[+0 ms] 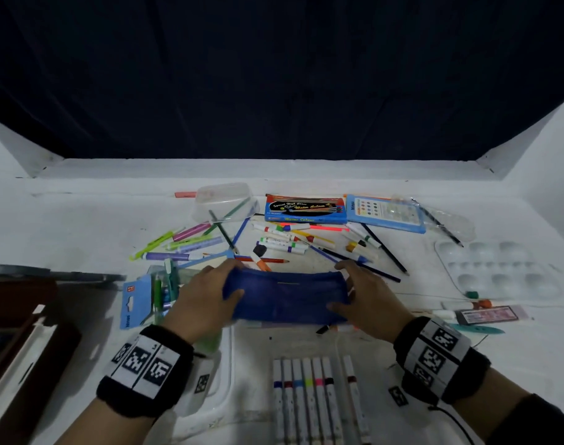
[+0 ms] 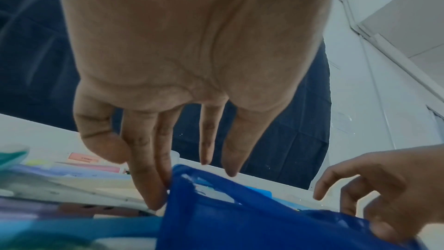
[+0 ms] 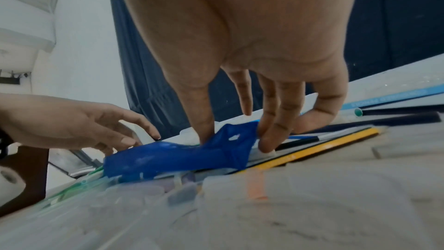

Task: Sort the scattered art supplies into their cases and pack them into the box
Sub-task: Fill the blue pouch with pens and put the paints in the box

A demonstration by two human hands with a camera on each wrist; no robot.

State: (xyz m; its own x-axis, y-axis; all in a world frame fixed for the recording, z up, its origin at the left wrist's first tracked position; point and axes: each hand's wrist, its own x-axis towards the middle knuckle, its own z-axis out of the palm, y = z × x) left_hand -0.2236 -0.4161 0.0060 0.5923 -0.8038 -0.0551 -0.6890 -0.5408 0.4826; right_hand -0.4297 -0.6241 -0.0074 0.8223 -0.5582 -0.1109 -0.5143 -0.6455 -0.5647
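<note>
1. A blue mesh pouch (image 1: 285, 295) lies flat across the near middle of the white tabletop (image 1: 81, 220), lengthwise from left to right, with its ends held by the two hands.
2. The left hand (image 1: 207, 297) grasps the pouch's left end, thumb on top and fingers (image 2: 153, 193) at its edge; the left wrist view shows the fingertips against the mesh corner.
3. The right hand (image 1: 367, 297) grasps the right end; in the right wrist view the thumb and fingers (image 3: 271, 136) pinch the bunched mesh (image 3: 182, 155) between them.
4. Just behind the pouch lies a loose scatter of markers (image 1: 280, 242), pencils (image 1: 383, 248) and highlighters (image 1: 184, 242).
5. Behind that scatter stand a clear plastic tub (image 1: 224, 202), a box of water colours (image 1: 304, 208) and a light blue paint set (image 1: 385, 213), side by side.
6. A white mixing palette (image 1: 502, 271) lies to the right, well apart from the pouch.
7. A blue packet of pens (image 1: 149, 297) sits just left of the left hand.
8. A row of white markers (image 1: 312, 399) lies side by side at the near edge, between the wrists.
9. A dark brown case (image 1: 20, 345) stands open at the far left.
</note>
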